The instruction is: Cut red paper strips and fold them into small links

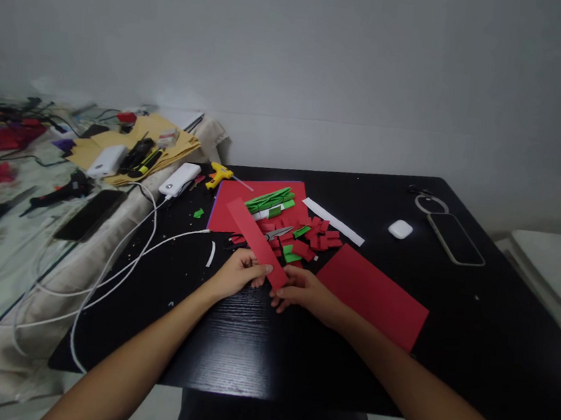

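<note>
Red paper strip (256, 239), long and narrow, is held low over a black table (500, 313) by a person seen from their own head height. Both forearms reach in from the bottom edge. The left hand (239, 274) pinches the strip's near end from the left, fingers closed on it. The right hand (302, 291) grips the same end from the right, fingers curled around the paper and knuckles up. The two hands nearly touch. From them the strip slants away and to the left, its far end lying over a red sheet (234, 195) at the middle of the table.

On that sheet sits a bundle of green paper strips (269, 200). Just in front of it is a loose pile of small red paper pieces (318, 235) with a few green bits mixed in, and a pair of scissors (276, 232) lies partly within the pile. A white paper strip (334, 222) lies diagonally behind the pile. A second, larger red sheet (374, 295) lies flat just right of the right hand.

Further left are a yellow glue gun (218, 175), a white power bank (179, 179) and a white cable (119, 266) looping off the table's edge. Far right are a white earbud case (400, 229) and a phone (455, 238), face up.
</note>
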`<state>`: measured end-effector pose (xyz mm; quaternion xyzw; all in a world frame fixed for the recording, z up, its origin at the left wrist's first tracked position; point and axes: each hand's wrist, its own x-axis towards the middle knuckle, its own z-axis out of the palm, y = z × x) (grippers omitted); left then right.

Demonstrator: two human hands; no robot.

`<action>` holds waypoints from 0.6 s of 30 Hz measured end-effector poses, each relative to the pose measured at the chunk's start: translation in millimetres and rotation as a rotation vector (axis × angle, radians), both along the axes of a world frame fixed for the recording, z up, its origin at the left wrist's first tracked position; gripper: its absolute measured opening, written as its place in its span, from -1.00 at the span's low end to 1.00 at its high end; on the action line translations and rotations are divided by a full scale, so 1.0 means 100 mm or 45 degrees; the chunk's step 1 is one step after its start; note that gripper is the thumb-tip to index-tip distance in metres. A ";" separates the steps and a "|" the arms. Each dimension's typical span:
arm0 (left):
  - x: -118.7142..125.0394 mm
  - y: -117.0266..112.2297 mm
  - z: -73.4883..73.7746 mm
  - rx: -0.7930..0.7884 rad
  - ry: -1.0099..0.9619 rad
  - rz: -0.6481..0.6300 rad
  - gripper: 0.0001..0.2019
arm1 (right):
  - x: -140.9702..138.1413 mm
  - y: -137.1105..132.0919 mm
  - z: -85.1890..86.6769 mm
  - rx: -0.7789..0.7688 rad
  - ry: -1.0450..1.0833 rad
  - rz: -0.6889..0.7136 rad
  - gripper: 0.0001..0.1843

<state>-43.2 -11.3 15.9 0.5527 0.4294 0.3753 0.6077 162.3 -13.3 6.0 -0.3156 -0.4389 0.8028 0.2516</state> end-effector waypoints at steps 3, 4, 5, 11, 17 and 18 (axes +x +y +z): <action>0.02 -0.02 -0.01 0.028 0.047 -0.071 -0.63 | 0.01 0.01 -0.01 0.027 0.059 0.055 -0.65; 0.03 -0.02 -0.01 0.040 0.066 -0.086 -0.62 | 0.02 0.01 -0.01 0.032 0.069 0.060 -0.66; 0.04 -0.03 -0.01 0.048 0.085 -0.099 -0.62 | 0.02 0.01 -0.01 0.038 0.069 0.058 -0.67; 0.05 -0.06 -0.04 0.040 0.113 -0.172 -0.65 | 0.00 0.00 0.01 0.094 -0.042 0.033 -0.64; 0.05 -0.06 -0.04 0.047 0.113 -0.196 -0.69 | 0.00 0.00 0.02 0.095 -0.070 0.064 -0.61; 0.04 -0.06 -0.04 0.046 0.112 -0.196 -0.69 | 0.01 0.00 0.02 0.099 -0.073 0.068 -0.61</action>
